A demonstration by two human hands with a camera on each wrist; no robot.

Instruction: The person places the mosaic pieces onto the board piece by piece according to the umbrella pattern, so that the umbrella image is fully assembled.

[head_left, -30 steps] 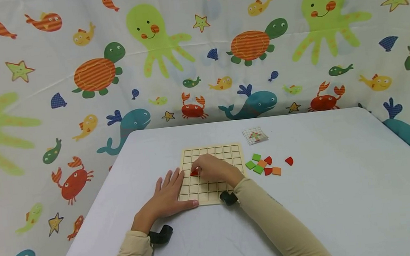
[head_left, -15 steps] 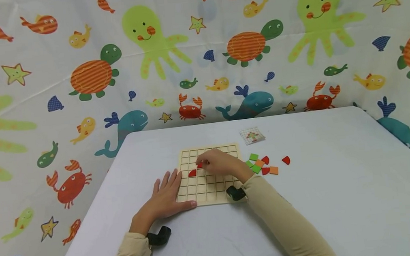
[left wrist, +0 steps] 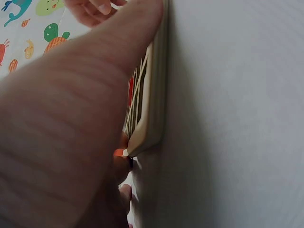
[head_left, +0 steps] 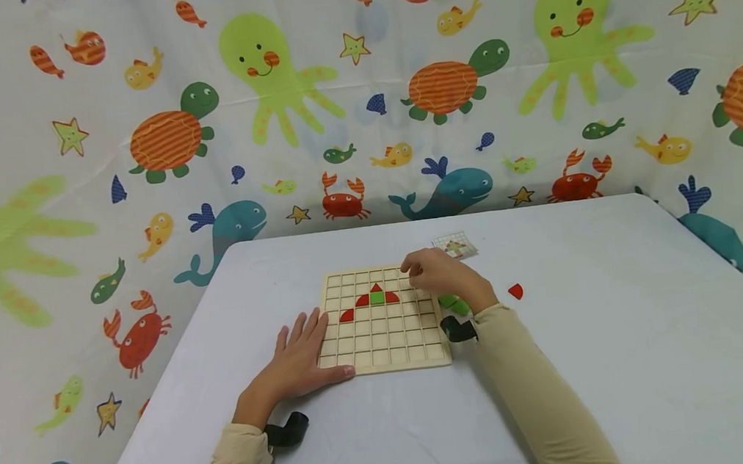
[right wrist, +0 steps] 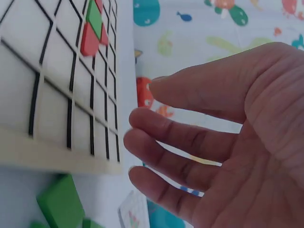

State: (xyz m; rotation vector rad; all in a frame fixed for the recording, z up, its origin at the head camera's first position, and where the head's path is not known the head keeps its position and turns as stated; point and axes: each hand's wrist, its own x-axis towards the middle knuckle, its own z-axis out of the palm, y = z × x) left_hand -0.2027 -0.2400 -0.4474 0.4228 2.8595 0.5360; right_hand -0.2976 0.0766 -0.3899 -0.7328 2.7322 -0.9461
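Observation:
My left hand (head_left: 298, 358) lies with straight fingers along the left edge of a wooden grid board (head_left: 388, 345); in the left wrist view its near part (left wrist: 80, 109) hides most of the board. Above the board's far right corner my right hand (head_left: 447, 275) hovers, fingers loosely bent. The right wrist view shows a gap between thumb (right wrist: 199, 88) and fingertips, with nothing held. On the board sit a green square (head_left: 377, 298), a red triangle (head_left: 376, 287) above it, and red quarter-round pieces, one at its right (head_left: 392, 298) and others at its left (head_left: 347, 315).
Green tiles (head_left: 455, 304) lie right of the board, partly hidden by my right wrist. A red quarter-round piece (head_left: 515, 291) lies farther right. A printed pattern card (head_left: 459, 244) is behind the board. A patterned cloth (head_left: 330, 66) hangs beyond the table (head_left: 620, 343).
My right hand has moved right and back from over the red pieces, bringing the green square and more red pieces into sight. The left hand stays at the board's edge.

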